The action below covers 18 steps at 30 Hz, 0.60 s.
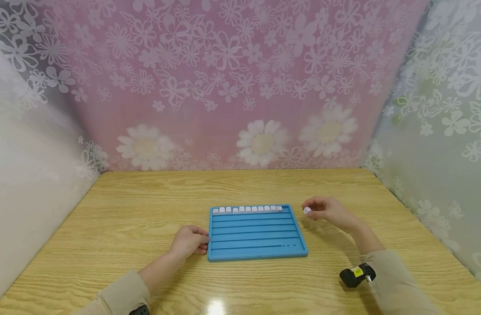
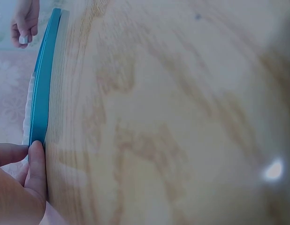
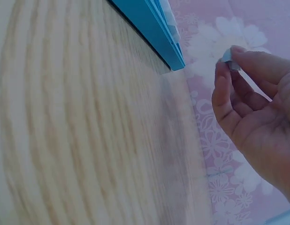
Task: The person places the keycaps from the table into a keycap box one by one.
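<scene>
A blue ridged tray [image 1: 256, 253] lies on the table, with a row of white keycaps [image 1: 248, 209] along its far groove. At the tray's left side is my left hand [image 1: 189, 241]; its thumb and forefinger [image 2: 37, 157] grip the edge near the corner. Off the tray's far right corner, my right hand [image 1: 330, 213] pinches a single white keycap [image 1: 307, 210] between thumb and fingertips. In the right wrist view this keycap [image 3: 231, 60] shows side-on, raised beside the tray's corner [image 3: 175, 61].
The wooden table [image 1: 145, 197] runs back to a pink flowered curtain [image 1: 232, 87], with pale sheets at both sides. Below the tray's grooves, small dark slots [image 1: 289, 245] mark its near right part. A black wrist device [image 1: 356, 275] sits on the right sleeve.
</scene>
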{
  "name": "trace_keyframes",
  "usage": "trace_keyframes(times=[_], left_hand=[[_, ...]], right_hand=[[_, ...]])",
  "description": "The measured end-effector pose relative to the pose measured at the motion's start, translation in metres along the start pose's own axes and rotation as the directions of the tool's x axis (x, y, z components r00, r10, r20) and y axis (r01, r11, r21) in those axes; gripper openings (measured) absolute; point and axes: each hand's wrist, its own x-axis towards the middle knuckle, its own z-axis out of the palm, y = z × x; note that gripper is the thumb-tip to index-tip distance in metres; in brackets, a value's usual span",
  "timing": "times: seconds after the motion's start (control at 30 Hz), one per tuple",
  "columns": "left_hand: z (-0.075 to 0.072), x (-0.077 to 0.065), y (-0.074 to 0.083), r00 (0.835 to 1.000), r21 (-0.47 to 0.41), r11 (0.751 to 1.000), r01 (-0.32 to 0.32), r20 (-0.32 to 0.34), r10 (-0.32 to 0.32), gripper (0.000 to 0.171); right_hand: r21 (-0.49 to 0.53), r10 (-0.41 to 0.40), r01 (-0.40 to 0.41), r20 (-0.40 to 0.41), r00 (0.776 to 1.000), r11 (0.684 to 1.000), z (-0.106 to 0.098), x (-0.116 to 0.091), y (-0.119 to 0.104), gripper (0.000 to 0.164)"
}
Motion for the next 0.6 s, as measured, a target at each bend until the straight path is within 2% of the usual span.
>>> trace_keyframes(times=[0.17,0.33,0.6], left_hand=[[-0.0003,-0.0004,-0.0004,1.000,-0.008,1.000,-0.007,0.003,0.007,0.011],[-0.0021,-0.0005,-0.0004,1.000,-0.019,1.000,-0.016,0.018,0.016,0.009],[0.0004,-0.0010,0.0001,1.000,-0.011,1.000,-0.007,-0.005,0.007,0.012]], right_hand=[[0.063,0.009,-0.008,-0.010,1.000,0.998,0.0027,0.0016,-0.0016,0.044],[0.084,-0.001,0.002,-0.008,1.000,0.996,0.0048,0.0036,-0.0015,0.045],[0.113,-0.034,0.035,-0.016,0.999,0.993,0.0065,0.0071,0.0007,0.042]])
